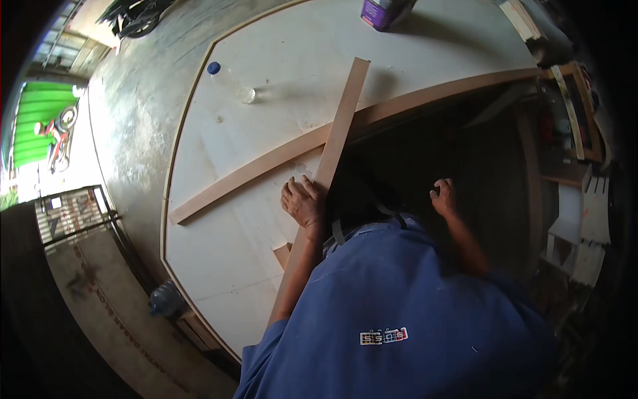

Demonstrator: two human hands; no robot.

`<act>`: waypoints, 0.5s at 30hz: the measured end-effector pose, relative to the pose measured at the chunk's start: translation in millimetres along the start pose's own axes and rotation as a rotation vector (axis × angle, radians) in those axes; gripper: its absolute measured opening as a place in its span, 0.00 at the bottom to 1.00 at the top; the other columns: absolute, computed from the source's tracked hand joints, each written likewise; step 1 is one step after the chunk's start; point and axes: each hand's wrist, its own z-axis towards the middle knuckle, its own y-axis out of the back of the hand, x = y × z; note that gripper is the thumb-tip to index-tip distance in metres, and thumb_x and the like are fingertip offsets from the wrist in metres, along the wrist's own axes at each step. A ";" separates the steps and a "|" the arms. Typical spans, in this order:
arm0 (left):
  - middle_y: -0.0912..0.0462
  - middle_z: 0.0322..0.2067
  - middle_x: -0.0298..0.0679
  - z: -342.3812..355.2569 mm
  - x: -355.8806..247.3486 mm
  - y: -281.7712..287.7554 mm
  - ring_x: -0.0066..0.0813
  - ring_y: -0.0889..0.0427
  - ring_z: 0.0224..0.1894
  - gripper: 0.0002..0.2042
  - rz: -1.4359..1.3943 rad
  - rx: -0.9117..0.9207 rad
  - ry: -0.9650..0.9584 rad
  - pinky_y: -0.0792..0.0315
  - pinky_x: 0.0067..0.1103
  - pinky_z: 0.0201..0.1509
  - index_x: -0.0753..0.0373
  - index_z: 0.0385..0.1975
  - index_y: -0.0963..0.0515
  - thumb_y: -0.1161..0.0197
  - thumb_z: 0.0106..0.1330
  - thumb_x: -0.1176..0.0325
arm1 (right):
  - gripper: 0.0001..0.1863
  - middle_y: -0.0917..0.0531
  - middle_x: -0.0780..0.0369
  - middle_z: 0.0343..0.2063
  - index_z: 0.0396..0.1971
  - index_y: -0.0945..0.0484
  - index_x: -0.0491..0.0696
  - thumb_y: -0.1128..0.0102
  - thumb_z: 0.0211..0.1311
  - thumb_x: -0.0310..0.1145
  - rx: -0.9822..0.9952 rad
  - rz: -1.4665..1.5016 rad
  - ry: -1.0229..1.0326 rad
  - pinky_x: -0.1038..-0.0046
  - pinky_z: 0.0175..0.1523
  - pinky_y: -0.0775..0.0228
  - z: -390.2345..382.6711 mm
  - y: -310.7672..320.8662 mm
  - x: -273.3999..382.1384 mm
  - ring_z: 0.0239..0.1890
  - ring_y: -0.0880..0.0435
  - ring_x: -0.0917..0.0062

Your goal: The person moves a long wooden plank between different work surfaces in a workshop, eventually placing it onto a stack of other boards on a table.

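Note:
My left hand [304, 203] is over a long, flat wooden strip [342, 126], its fingers bent across the strip's left edge. That strip runs from beneath my forearm toward the far side of the white tabletop [232, 259]. Farther up it crosses a second long wooden strip [252, 173], which lies slantwise along the table. A short wood block [283, 254] pokes out beside my left forearm. Off to the right, my right hand [444, 198] hangs in front of a dark space, fingers loosely curled and thumb apart, with nothing visible in it.
A clear plastic bottle with a blue cap [213, 68] lies on the far left of the table. A purple container [385, 13] stands at the far edge. Wooden frames and pieces [577, 113] are stacked at right. A large blue water bottle [167, 299] sits beside the table's left edge.

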 end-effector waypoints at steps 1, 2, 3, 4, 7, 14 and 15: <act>0.24 0.52 0.52 0.1 -1.1 1.3 0.49 0.29 0.58 0.24 -0.022 0.014 0.014 0.40 0.37 0.65 0.68 0.51 0.25 0.48 0.71 0.51 | 0.15 0.26 0.51 0.41 0.37 0.26 0.43 0.33 0.49 0.25 -0.024 0.013 0.005 0.57 0.49 0.28 -24.2 -8.8 -4.4 0.45 0.23 0.52; 0.24 0.52 0.52 0.1 -2.3 2.8 0.49 0.29 0.58 0.24 -0.035 0.011 -0.026 0.40 0.37 0.65 0.68 0.51 0.25 0.48 0.71 0.51 | 0.15 0.26 0.50 0.41 0.36 0.26 0.44 0.32 0.48 0.27 -0.004 0.019 -0.041 0.56 0.50 0.29 -48.1 -18.1 -11.9 0.45 0.23 0.52; 0.24 0.52 0.52 -0.3 -3.7 4.6 0.49 0.29 0.58 0.25 -0.042 0.015 -0.029 0.40 0.37 0.65 0.68 0.51 0.25 0.48 0.70 0.49 | 0.15 0.25 0.49 0.40 0.36 0.25 0.44 0.32 0.48 0.28 0.016 0.026 -0.084 0.55 0.50 0.29 -69.9 -29.6 -22.4 0.44 0.23 0.51; 0.25 0.53 0.52 -0.9 -5.2 6.3 0.49 0.28 0.58 0.26 -0.050 0.020 -0.030 0.40 0.37 0.65 0.68 0.51 0.25 0.47 0.69 0.48 | 0.15 0.25 0.49 0.40 0.36 0.25 0.44 0.32 0.48 0.28 -0.003 0.028 -0.102 0.55 0.50 0.29 -89.1 -41.1 -38.2 0.44 0.23 0.51; 0.24 0.53 0.52 -2.6 -8.2 12.3 0.49 0.28 0.58 0.28 -0.080 0.077 -0.062 0.40 0.37 0.65 0.68 0.51 0.24 0.45 0.67 0.45 | 0.12 0.21 0.50 0.38 0.34 0.23 0.45 0.34 0.52 0.34 0.304 0.025 -0.171 0.57 0.51 0.29 -145.6 -79.9 -104.8 0.46 0.22 0.56; 0.24 0.52 0.52 -4.1 -12.1 16.4 0.49 0.28 0.58 0.29 -0.082 0.095 -0.106 0.39 0.38 0.64 0.68 0.50 0.23 0.42 0.65 0.44 | 0.14 0.18 0.51 0.38 0.35 0.20 0.46 0.38 0.56 0.42 0.255 -0.130 -0.355 0.56 0.48 0.27 -235.4 -120.5 -197.6 0.43 0.20 0.57; 0.24 0.52 0.52 -4.4 -12.1 16.2 0.49 0.28 0.58 0.29 -0.077 0.101 -0.093 0.38 0.38 0.64 0.67 0.50 0.23 0.42 0.65 0.44 | 0.13 0.17 0.53 0.34 0.32 0.20 0.46 0.40 0.58 0.42 0.290 -0.062 -0.364 0.58 0.44 0.25 -240.7 -109.7 -196.7 0.37 0.18 0.59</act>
